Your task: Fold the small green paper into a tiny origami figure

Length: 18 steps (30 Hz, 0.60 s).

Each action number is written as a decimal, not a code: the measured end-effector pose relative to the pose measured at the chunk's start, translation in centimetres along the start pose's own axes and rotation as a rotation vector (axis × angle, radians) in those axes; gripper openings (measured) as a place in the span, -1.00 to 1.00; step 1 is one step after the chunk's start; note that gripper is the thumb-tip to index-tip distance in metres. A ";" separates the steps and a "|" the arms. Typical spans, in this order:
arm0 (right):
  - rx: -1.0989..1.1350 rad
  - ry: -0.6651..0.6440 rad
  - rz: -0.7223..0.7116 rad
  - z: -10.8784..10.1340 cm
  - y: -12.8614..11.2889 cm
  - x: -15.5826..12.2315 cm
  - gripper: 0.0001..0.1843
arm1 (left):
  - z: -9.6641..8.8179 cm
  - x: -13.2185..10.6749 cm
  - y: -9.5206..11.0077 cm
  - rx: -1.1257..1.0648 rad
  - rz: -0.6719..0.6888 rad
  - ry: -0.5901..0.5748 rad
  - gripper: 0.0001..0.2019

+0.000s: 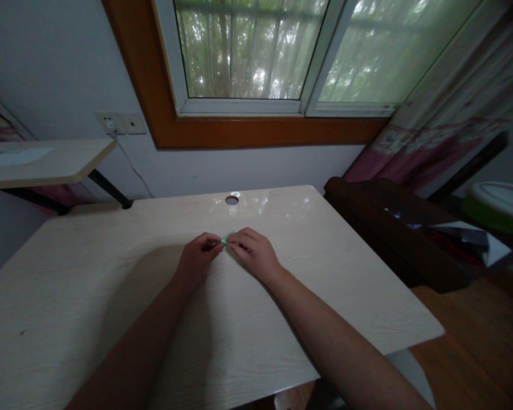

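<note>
Near the middle of the pale wood-grain table (325,296), my two hands meet fingertip to fingertip. Between them shows a small light-green piece (224,241), mostly covered by the fingers, so its kind is unclear. My left hand (198,255) is closed in a pinch at the piece's left side, where a thin dark edge also shows. From the right, my right hand (255,250) pinches the same green piece between thumb and fingers. Both hands are just above the tabletop or resting on it; which one I cannot tell.
A raised shelf (68,162) on black legs stands at the table's back left. Behind it a white cable (132,165) hangs from a wall socket (120,123). A round cable hole (231,200) lies near the back edge. Dark brown furniture (380,228) stands beyond the right edge.
</note>
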State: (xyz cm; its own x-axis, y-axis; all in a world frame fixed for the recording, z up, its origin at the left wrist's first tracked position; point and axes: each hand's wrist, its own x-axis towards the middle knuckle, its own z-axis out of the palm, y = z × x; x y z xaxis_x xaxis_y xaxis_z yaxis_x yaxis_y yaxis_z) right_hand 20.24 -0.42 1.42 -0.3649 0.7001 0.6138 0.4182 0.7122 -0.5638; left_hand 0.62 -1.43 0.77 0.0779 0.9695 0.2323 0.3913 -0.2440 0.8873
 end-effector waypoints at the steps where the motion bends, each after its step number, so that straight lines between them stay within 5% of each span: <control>1: -0.014 -0.002 0.005 0.0 0.0 0.0 -0.83 | 0.0 0.0 0.1 0.010 0.004 0.003 -0.81; 18: -0.162 -0.014 0.023 0.0 -0.5 -0.1 -0.87 | 0.4 -0.4 0.3 0.045 0.059 0.028 -0.82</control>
State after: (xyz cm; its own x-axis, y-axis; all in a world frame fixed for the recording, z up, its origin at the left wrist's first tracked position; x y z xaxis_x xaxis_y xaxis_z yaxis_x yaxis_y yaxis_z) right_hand 20.04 -0.84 1.63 -0.3650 0.7174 0.5933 0.5547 0.6794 -0.4803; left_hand 1.13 -1.90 0.80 0.0762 0.9523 0.2954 0.4280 -0.2988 0.8530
